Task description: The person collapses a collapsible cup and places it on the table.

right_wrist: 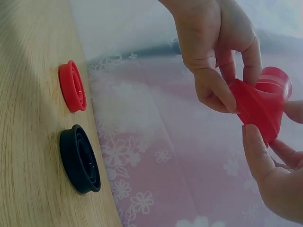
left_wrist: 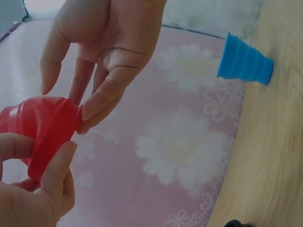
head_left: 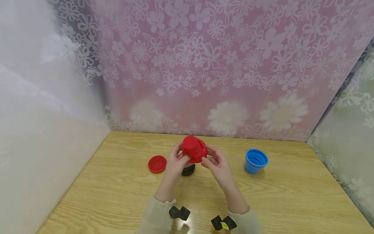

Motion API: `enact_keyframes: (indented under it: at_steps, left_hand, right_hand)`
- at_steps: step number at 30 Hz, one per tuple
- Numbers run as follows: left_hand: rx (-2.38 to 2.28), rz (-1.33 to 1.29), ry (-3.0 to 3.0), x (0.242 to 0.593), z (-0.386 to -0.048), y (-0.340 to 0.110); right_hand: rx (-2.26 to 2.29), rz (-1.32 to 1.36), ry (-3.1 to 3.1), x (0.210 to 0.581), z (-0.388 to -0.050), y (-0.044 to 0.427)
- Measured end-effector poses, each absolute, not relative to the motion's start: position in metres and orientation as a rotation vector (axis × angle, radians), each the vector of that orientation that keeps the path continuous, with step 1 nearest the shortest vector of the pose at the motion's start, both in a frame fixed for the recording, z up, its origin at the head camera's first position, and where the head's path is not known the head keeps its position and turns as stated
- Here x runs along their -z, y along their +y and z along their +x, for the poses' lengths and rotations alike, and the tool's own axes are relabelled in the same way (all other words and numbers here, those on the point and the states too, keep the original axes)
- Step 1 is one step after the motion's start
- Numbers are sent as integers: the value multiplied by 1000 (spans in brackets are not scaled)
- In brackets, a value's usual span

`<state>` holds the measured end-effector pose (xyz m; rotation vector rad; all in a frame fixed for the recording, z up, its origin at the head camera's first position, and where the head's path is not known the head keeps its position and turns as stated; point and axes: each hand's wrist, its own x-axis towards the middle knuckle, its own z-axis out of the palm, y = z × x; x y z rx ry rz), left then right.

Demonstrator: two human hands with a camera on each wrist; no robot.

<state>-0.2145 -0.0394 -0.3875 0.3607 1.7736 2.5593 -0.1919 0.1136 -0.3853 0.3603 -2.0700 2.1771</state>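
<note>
A red collapsible cup [head_left: 191, 149] is held above the table between both hands, its narrow base facing up and its rim bent out of round. My left hand [head_left: 175, 163] pinches one side of it, thumb in front and fingers behind. On the opposite side, my right hand [head_left: 218, 165] pinches the rim between thumb and fingers. The right wrist view shows the cup's wall [right_wrist: 258, 106] folded and slanted between the two grips. Beneath the hands, a black collapsed cup [right_wrist: 79, 158] lies flat on the table, partly hidden by the left hand in the head view.
A second red cup [head_left: 157, 164], collapsed flat, lies left of the hands. To the right stands a blue collapsible cup [head_left: 255, 162], extended and upright. The wooden table [head_left: 117, 182] ends at a floral curtain [head_left: 187, 81] behind, with sheets along both sides.
</note>
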Motion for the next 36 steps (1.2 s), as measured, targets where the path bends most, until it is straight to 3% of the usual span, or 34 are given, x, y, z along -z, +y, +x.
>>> enact_keyframes:
  at_steps: [13, 28, 36]
  left_hand:
    - [-2550, 371, 1767, 385, -213, -41]
    - [-2676, 142, 1794, 383, -213, -44]
    - [-2707, 167, 1762, 384, -215, -45]
  right_hand:
    - [-2133, 356, -2123, 384, -191, 113]
    - [-2138, 319, -2106, 384, -195, 123]
    - [-2178, 256, -2008, 382, -194, 126]
